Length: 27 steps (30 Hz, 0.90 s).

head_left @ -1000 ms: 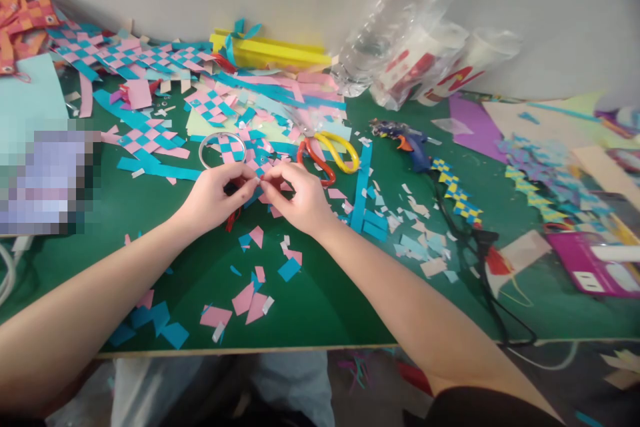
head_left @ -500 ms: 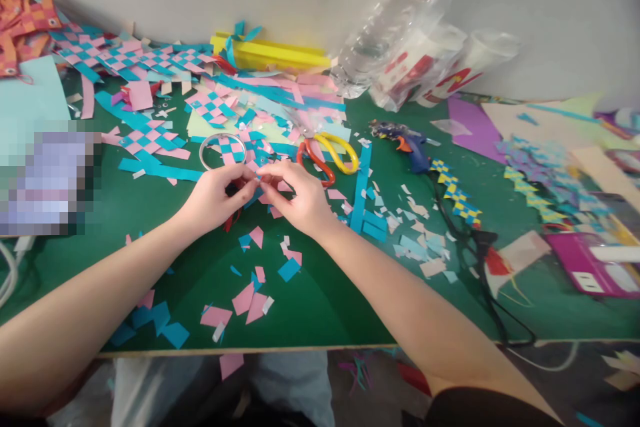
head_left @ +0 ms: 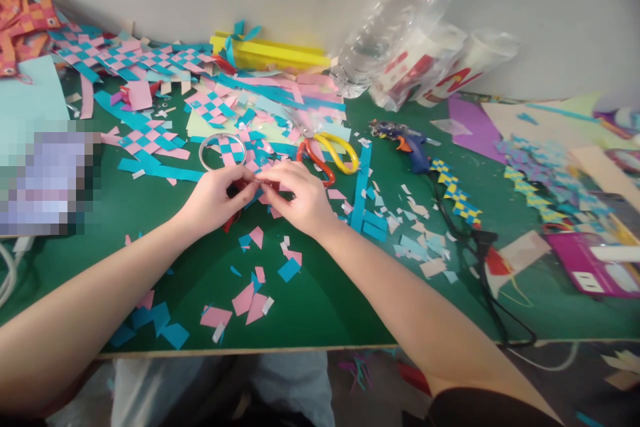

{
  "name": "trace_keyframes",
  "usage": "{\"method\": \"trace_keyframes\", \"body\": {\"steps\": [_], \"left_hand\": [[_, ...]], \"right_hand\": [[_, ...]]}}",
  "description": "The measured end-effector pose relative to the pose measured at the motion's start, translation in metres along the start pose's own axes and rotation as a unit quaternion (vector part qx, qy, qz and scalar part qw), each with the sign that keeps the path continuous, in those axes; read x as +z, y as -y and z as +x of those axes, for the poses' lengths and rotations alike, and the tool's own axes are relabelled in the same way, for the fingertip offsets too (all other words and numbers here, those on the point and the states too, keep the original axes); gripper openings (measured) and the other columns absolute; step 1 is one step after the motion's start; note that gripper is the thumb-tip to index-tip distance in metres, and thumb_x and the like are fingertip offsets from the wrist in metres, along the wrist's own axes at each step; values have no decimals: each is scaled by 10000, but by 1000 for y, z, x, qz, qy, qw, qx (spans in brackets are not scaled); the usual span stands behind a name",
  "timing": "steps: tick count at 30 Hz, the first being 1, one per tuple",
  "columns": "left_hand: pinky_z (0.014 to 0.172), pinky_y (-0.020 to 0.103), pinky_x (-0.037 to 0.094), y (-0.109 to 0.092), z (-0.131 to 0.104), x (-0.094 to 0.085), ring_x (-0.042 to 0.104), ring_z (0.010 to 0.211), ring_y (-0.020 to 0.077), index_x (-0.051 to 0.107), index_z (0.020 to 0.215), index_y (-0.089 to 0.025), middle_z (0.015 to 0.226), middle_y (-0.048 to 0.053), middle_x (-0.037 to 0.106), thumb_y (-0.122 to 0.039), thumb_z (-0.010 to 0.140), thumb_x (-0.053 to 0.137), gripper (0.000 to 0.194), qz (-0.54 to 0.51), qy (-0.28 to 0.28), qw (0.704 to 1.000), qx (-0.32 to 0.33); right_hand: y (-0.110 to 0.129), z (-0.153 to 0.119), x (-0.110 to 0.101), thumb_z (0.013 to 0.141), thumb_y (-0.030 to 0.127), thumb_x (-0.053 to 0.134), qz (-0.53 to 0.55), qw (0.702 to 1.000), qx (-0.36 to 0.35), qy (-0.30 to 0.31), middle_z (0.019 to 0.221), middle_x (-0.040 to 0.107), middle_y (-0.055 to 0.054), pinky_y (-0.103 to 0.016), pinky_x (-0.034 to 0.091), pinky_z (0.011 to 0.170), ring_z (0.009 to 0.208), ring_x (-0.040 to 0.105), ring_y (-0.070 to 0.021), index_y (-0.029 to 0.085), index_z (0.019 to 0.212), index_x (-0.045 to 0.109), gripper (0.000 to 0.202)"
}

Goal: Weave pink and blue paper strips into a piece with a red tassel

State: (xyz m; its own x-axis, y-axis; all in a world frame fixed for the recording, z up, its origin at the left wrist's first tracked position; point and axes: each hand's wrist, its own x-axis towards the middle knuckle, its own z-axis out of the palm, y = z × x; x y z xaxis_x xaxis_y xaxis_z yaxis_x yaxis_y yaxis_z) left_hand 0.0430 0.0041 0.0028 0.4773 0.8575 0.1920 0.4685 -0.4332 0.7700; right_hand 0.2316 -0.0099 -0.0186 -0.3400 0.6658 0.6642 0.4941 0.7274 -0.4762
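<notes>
Near the middle of the green table [head_left: 320, 310], my left hand [head_left: 216, 199] and my right hand [head_left: 301, 199] meet at the fingertips. Both are pinched closed on something small that the fingers mostly hide. Something red [head_left: 230, 221] shows just under my left fingers. A roll of tape [head_left: 201, 155] lies right behind my left hand. Scissors with a yellow and a red handle [head_left: 345, 152] rest behind my right hand. Woven pink and blue paper pieces [head_left: 150, 139] lie to the left, behind the hands.
Pink and blue scraps [head_left: 243, 298] lie in front of the hands. A glue gun [head_left: 417, 155] with a black cord is at right. Bagged cups [head_left: 420, 57] and a yellow folded strip [head_left: 280, 53] stand at the wall. A blurred-out phone [head_left: 47, 180] is at left.
My right fingers have shifted very slightly and closed in a little against the left fingertips. The red thing under my left hand has moved a little. Nothing else has visibly moved.
</notes>
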Motion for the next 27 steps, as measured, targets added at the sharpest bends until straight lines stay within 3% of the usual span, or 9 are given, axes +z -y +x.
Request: {"method": "trace_keyframes", "body": {"steps": [18,27], "left_hand": [[617,225,431,5,0,2,555,642,123,642,836,-158,761,21,668,-357,878,507,244,51,6,999,8],[608,221,426,5,0,3,553,627,118,644,835,-156,737,14,659,-340,871,513,228,58,8,998,16]], "right_hand": [[-3,1,1,900,144,539,-30,999,-28,2,833,714,5,-381,499,814,734,633,-155,239,943,622,134],[-5,0,2,894,154,543,-25,999,-9,17,795,685,18,-385,489,814,693,607,-146,240,948,605,119]]}}
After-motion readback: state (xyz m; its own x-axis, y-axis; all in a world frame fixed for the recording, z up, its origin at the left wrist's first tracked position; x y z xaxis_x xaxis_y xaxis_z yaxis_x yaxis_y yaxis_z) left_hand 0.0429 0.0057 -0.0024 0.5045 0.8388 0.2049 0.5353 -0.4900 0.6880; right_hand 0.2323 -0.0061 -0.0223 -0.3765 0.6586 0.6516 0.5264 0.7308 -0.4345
